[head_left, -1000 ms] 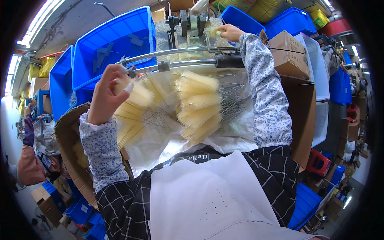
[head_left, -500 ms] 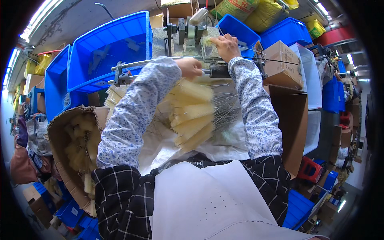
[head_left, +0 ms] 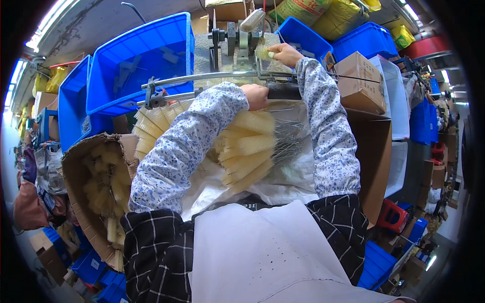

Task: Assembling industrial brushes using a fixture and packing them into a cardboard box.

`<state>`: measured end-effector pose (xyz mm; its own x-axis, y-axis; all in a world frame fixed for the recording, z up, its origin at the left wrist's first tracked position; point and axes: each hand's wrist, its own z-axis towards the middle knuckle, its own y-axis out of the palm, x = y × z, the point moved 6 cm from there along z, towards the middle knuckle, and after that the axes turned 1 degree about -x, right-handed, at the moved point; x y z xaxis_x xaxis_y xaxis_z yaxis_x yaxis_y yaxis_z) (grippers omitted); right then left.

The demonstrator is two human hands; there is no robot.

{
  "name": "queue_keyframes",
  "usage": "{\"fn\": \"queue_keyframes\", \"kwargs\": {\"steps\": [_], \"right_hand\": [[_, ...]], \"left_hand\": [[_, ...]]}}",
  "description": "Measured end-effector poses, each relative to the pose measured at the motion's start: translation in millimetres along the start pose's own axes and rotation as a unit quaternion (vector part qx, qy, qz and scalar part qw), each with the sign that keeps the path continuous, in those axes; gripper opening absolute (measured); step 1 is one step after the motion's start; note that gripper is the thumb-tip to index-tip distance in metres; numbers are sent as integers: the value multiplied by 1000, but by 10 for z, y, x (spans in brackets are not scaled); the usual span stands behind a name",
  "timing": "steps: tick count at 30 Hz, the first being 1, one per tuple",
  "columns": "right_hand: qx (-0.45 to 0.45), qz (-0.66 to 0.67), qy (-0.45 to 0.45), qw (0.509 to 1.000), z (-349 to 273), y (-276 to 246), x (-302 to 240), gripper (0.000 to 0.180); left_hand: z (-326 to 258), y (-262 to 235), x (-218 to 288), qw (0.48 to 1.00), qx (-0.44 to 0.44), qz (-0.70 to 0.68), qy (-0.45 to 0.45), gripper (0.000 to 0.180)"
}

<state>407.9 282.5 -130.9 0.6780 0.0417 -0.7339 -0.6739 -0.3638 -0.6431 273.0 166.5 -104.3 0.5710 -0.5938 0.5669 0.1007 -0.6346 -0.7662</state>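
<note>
Left hand (head_left: 256,96) curled into a loose fist, fingers closed over the wire stems at the top of the heap of pale yellow bristle brushes (head_left: 247,151); exactly what lies inside the grip cannot be told. Right hand (head_left: 284,52) raised further away, fingers pinched on a small yellow brush (head_left: 263,51) held against the grey machine (head_left: 237,40). Below and between both hands, a curved metal rail (head_left: 202,80). Under the brushes, a white sack (head_left: 283,182). Left of the left fingers, blue bins (head_left: 136,55); lower left, a cardboard box (head_left: 81,171) holding more brushes.
</note>
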Motion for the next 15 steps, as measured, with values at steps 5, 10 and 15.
{"fn": "queue_keyframes", "kwargs": {"steps": [5, 10, 15], "right_hand": [[173, -282, -28, 943, -318, 90, -511, 29], [237, -382, -108, 887, -483, 45, -558, 35], [241, -384, -123, 883, -543, -14, -480, 40]], "left_hand": [[-25, 14, -73, 1000, -14, -3, -11, 26], [-150, -67, -74, 996, -62, -60, -29, 30], [-573, -582, -439, 986, 10, -163, -7, 27]]}}
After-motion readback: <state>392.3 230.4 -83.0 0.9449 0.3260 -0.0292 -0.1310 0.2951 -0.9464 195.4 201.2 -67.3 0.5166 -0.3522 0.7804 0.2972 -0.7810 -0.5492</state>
